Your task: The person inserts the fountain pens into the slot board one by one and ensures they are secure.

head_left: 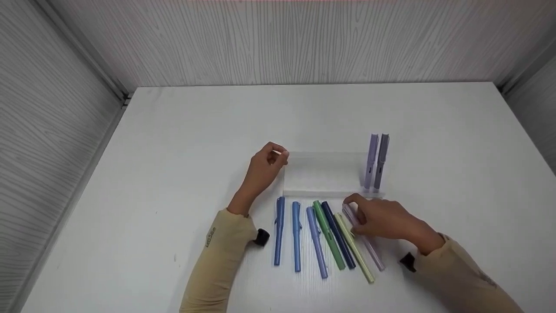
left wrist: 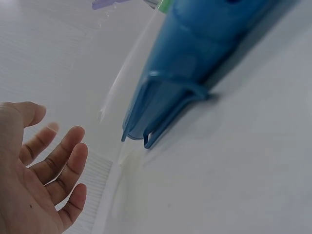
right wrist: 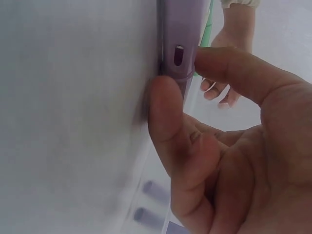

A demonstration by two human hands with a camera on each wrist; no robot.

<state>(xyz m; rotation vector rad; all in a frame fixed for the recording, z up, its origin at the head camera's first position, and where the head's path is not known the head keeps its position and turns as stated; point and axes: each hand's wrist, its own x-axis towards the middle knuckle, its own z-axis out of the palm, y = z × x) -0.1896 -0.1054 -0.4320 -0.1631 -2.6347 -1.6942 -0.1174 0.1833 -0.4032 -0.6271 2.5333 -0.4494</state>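
My left hand (head_left: 264, 168) is at the upper left corner of a clear plastic pen stand (head_left: 321, 193), thumb and forefinger pinching its edge. In the left wrist view its other fingers are loosely bent. Two capped pens, one lilac (head_left: 371, 161) and one dark purple (head_left: 382, 161), stand upright at the stand's right end. Below them, my right hand (head_left: 386, 219) grips a pale purple pen (head_left: 374, 254) between thumb and fingers near its upper part. The right wrist view shows that pen (right wrist: 183, 29) close up, with a small oval window in its barrel.
Left of the held pen lie a yellow-green pen (head_left: 356, 250), a navy pen (head_left: 339, 234), a green pen (head_left: 329, 234), a periwinkle pen (head_left: 317, 243) and two blue pens, one medium (head_left: 296, 237) and one darker (head_left: 279, 230). Wood-grain panels (head_left: 278, 43) enclose the white table (head_left: 195, 121).
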